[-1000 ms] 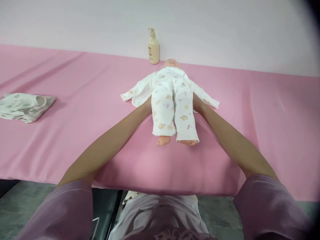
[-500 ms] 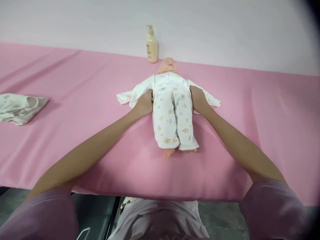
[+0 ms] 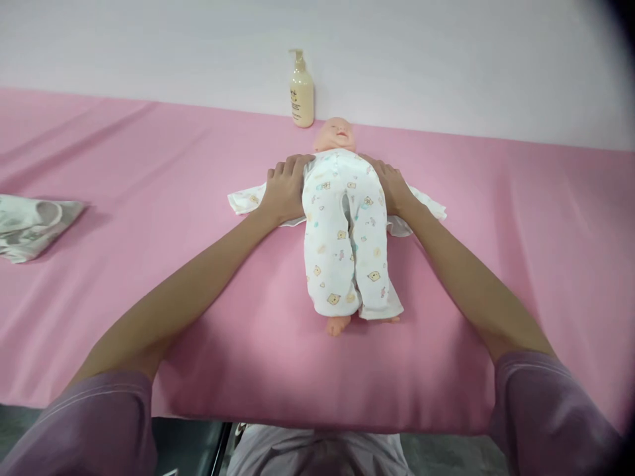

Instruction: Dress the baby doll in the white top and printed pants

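One baby doll in white printed fabric clothes lies face-up on the pink-covered desk, head toward the pale wall. Bare left hand and right hand are against its sides; left fingers look slightly spread, right ones are half hidden, so can't tell if either's pinching fabric. Cream plastic pump bottle stands just by the head, folded white patterned cloth way off left.

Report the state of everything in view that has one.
Doll: lying face up, clothed
Trousers: on the doll, legs side by side
Top: sleeves spread wide
Left hand: at the doll's side, grip unclear
Right hand: likewise
Bottle: upright, pump fitted
Cloth: folded, partly out of frame
Pink sheet: creased
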### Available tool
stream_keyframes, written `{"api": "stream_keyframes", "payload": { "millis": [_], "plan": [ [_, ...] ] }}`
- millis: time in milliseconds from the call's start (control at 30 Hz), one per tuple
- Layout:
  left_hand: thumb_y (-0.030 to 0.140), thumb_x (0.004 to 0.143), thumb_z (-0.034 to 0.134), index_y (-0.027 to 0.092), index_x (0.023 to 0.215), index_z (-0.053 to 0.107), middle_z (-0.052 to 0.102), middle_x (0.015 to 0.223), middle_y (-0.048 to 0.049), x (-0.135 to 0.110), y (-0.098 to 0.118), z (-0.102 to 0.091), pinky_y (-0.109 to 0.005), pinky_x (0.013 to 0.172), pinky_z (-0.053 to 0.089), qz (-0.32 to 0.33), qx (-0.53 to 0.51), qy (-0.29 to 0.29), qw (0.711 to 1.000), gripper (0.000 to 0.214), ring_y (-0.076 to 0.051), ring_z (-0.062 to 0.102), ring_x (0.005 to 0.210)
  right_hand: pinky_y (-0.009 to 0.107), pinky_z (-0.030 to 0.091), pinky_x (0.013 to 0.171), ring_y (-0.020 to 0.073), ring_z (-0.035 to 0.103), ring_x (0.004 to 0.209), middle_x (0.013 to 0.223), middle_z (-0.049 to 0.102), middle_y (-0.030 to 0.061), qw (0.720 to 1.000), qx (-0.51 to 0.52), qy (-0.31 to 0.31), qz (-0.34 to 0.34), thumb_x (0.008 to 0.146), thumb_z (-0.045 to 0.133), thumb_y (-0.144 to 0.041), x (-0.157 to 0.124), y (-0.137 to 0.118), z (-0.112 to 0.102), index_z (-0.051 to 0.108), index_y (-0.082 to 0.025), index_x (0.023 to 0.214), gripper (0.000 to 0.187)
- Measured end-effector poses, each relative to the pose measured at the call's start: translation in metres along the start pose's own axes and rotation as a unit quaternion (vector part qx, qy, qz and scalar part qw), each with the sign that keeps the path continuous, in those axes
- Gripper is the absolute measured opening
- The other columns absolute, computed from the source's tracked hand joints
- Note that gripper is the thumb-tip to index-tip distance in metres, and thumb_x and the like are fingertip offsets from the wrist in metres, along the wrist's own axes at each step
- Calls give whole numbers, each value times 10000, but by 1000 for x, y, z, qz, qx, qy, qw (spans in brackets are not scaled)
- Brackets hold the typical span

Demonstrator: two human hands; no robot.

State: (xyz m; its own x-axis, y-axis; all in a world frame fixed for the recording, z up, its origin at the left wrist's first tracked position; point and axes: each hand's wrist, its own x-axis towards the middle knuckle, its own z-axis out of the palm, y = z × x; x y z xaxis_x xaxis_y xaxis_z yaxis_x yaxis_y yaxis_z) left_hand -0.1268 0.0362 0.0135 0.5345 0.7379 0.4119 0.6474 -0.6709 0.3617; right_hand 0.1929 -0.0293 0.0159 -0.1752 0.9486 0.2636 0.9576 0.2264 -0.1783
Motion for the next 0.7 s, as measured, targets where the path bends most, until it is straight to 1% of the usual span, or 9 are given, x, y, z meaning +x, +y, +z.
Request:
{"api": "stream_keyframes", "payload": {
  "millis": [100, 200, 233, 300, 400, 500, 567, 700],
  "plan": [
    [710, 916, 802, 294, 1758, 464, 562, 1717, -224, -2, 4, -1, -673, 1273, 419, -12, 6, -1, 1000, 998, -543, 534, 1521, 744, 504, 1224, 542, 584, 1559, 1854, 521, 192, 1000, 16, 5, 12, 1100, 557, -619, -4, -5, -4, 301, -269, 1913, 922],
    [760, 934, 786, 311, 1766, 450, 564, 1705, -220, -2, 10, 0, -660, 1269, 424, -25, 8, 6, 1000, 1003, -552, 526, 1536, 737, 540, 1208, 541, 606, 1554, 1827, 570, 138, 999, 44, 4, 26, 1092, 574, -642, -5, -10, -11, 347, -333, 1902, 897],
    [776, 948, 773, 306, 1764, 455, 563, 1703, -225, -2, 13, 1, -663, 1270, 421, -32, 10, 11, 999, 994, -557, 528, 1538, 735, 547, 1206, 540, 612, 1548, 1813, 585, 139, 998, 51, 3, 29, 1083, 591, -650, -5, -11, -13, 358, -330, 1899, 907],
    [796, 984, 734, 298, 1755, 469, 566, 1692, -231, 0, 18, 3, -675, 1273, 414, -47, 13, 24, 999, 956, -565, 531, 1544, 727, 544, 1225, 534, 614, 1546, 1804, 593, 166, 998, 61, 3, 32, 1070, 620, -649, -4, -11, -15, 372, -287, 1895, 935],
    [810, 1026, 694, 329, 1741, 484, 595, 1653, -209, 2, 22, 7, -673, 1284, 411, -63, 17, 38, 997, 887, -556, 521, 1573, 708, 521, 1282, 515, 592, 1582, 1832, 551, 193, 997, 77, 8, 26, 1062, 648, -617, -3, -9, -14, 400, -223, 1883, 944],
    [806, 1036, 708, 345, 1713, 505, 616, 1610, -189, 4, 21, 12, -667, 1295, 404, -62, 11, 49, 997, 843, -545, 506, 1593, 695, 530, 1282, 485, 574, 1608, 1816, 573, 149, 997, 76, 17, 27, 1093, 620, -592, -2, -6, -12, 405, -273, 1873, 869],
    [783, 1039, 731, 331, 1684, 533, 618, 1589, -190, 5, 18, 17, -681, 1295, 395, -58, -6, 60, 996, 812, -551, 502, 1592, 677, 546, 1255, 471, 586, 1587, 1776, 611, 146, 997, 64, 22, 31, 1140, 580, -565, -3, -6, -11, 407, -291, 1860, 789],
    [750, 1027, 780, 317, 1618, 574, 631, 1542, -190, 5, 16, 25, -698, 1277, 395, -48, -39, 82, 995, 760, -560, 503, 1582, 660, 557, 1211, 459, 620, 1522, 1733, 636, 177, 998, 48, 33, 39, 1170, 594, -480, -5, -7, -9, 436, -248, 1834, 721]
  ]
}}
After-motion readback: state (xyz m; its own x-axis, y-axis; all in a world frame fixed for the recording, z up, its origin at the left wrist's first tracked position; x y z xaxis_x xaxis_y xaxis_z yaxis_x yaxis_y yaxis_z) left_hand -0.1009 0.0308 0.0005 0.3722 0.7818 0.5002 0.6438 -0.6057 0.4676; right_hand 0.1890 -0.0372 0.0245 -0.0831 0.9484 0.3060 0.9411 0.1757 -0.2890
